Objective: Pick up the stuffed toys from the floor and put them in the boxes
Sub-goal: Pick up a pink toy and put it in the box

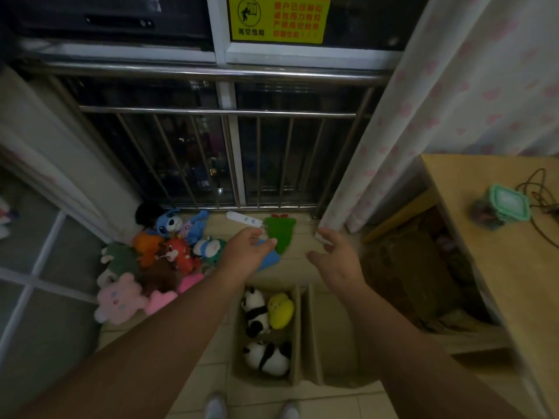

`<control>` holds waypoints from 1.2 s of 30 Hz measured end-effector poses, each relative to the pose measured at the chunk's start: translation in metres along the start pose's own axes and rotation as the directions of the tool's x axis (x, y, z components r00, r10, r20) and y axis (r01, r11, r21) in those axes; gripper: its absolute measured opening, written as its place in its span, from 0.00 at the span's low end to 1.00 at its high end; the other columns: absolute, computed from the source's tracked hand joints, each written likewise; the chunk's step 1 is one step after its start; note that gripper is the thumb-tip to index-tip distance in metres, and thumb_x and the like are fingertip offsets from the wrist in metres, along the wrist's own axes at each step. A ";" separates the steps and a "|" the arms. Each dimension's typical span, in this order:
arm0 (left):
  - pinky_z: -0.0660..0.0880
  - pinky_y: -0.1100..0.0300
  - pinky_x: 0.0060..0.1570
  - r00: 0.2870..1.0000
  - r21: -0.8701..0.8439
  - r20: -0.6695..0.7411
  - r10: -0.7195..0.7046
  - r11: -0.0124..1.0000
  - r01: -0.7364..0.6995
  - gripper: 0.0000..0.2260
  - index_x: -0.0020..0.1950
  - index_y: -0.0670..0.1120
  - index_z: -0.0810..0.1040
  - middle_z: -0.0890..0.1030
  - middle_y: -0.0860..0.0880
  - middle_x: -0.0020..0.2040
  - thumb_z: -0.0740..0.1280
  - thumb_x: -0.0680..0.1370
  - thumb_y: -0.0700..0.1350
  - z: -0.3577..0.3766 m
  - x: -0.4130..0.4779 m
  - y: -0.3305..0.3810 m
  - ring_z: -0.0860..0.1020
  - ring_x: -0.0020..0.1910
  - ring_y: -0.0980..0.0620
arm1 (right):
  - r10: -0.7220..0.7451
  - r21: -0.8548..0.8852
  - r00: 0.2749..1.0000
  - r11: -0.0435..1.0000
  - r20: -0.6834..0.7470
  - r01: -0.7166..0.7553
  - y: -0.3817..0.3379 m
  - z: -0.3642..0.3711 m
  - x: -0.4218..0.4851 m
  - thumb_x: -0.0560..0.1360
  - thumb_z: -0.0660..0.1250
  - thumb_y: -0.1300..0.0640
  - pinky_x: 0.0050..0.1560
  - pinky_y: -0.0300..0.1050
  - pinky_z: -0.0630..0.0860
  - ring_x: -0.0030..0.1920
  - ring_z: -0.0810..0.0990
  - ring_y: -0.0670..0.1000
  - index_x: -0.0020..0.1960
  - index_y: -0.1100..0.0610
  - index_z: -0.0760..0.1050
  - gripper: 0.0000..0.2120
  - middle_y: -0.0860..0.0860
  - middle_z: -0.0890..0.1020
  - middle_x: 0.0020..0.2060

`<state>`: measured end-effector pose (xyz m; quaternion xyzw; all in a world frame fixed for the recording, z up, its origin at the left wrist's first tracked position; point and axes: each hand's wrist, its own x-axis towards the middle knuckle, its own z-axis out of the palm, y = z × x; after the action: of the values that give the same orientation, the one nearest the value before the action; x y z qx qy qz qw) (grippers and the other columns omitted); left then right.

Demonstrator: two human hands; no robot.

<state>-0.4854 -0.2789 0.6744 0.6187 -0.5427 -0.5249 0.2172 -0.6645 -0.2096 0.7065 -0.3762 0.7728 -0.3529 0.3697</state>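
Two open hands, nothing held yet: left hand (246, 252) over a blue plush (267, 262), right hand (335, 258) beside, ready to grab. Toy pile (157, 261) left of them; box (295, 343) w/ pandas (257, 313) below.

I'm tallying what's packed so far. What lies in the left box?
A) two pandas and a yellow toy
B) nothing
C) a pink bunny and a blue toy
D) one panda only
A: the left box holds a far panda, a near panda and a yellow toy.
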 end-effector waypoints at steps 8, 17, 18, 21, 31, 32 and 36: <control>0.71 0.62 0.49 0.999 -0.038 -0.012 0.029 0.999 -0.030 0.21 0.60 0.53 0.76 0.78 0.52 0.59 0.70 0.70 0.59 -0.008 0.006 0.002 0.75 0.52 0.57 | -0.042 -0.020 0.999 0.999 0.008 0.042 -0.010 0.009 0.008 0.69 0.74 0.58 0.50 0.41 0.72 0.56 0.74 0.44 0.65 0.49 0.73 0.25 0.42 0.75 0.53; 0.71 0.60 0.52 0.996 -0.038 -0.031 0.088 0.995 -0.089 0.11 0.53 0.58 0.74 0.77 0.54 0.54 0.70 0.73 0.55 -0.017 -0.004 0.010 0.75 0.53 0.56 | -0.078 -0.001 0.996 0.997 0.036 0.078 -0.019 0.012 0.001 0.71 0.73 0.57 0.52 0.41 0.72 0.57 0.73 0.44 0.66 0.49 0.72 0.26 0.43 0.75 0.54; 0.72 0.59 0.54 0.995 -0.042 -0.032 0.090 0.995 -0.091 0.11 0.53 0.58 0.74 0.78 0.54 0.54 0.70 0.73 0.55 -0.018 -0.006 0.009 0.75 0.53 0.56 | -0.083 0.012 0.996 0.997 0.043 0.082 -0.020 0.012 0.000 0.71 0.73 0.58 0.51 0.40 0.71 0.57 0.73 0.44 0.66 0.49 0.72 0.25 0.43 0.75 0.54; 0.73 0.57 0.56 0.994 -0.043 -0.041 0.099 0.994 -0.101 0.11 0.54 0.58 0.74 0.77 0.55 0.54 0.69 0.73 0.55 -0.023 -0.015 0.006 0.75 0.54 0.56 | -0.105 0.037 0.992 0.994 0.068 0.103 -0.022 0.016 -0.004 0.71 0.73 0.60 0.50 0.39 0.71 0.55 0.75 0.46 0.66 0.52 0.73 0.24 0.44 0.76 0.54; 0.74 0.56 0.57 0.963 -0.074 -0.268 0.035 0.996 -0.057 0.15 0.59 0.51 0.77 0.78 0.53 0.56 0.70 0.73 0.53 -0.095 -0.067 -0.032 0.77 0.53 0.55 | -0.230 0.054 0.927 0.973 0.294 0.225 -0.047 0.092 -0.029 0.69 0.73 0.64 0.51 0.42 0.77 0.51 0.80 0.51 0.58 0.54 0.77 0.18 0.50 0.80 0.53; 0.74 0.55 0.57 0.955 -0.080 -0.296 0.017 0.996 -0.043 0.16 0.59 0.51 0.77 0.79 0.52 0.56 0.70 0.73 0.53 -0.107 -0.074 -0.039 0.77 0.53 0.54 | -0.241 0.056 0.917 0.970 0.319 0.235 -0.052 0.103 -0.033 0.69 0.73 0.63 0.47 0.37 0.76 0.49 0.79 0.50 0.57 0.52 0.76 0.18 0.49 0.80 0.52; 0.75 0.59 0.52 0.921 -0.139 -0.387 -0.044 0.990 -0.010 0.11 0.54 0.52 0.78 0.81 0.51 0.53 0.71 0.73 0.51 -0.161 -0.097 -0.063 0.78 0.50 0.54 | -0.263 0.062 0.881 0.964 0.393 0.259 -0.073 0.150 -0.052 0.70 0.73 0.63 0.47 0.41 0.78 0.46 0.78 0.50 0.59 0.53 0.77 0.19 0.49 0.79 0.53</control>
<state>-0.3014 -0.2205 0.7189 0.6988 -0.4457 -0.4296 0.3583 -0.4927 -0.2403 0.7112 -0.5390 0.6224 -0.3187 0.4696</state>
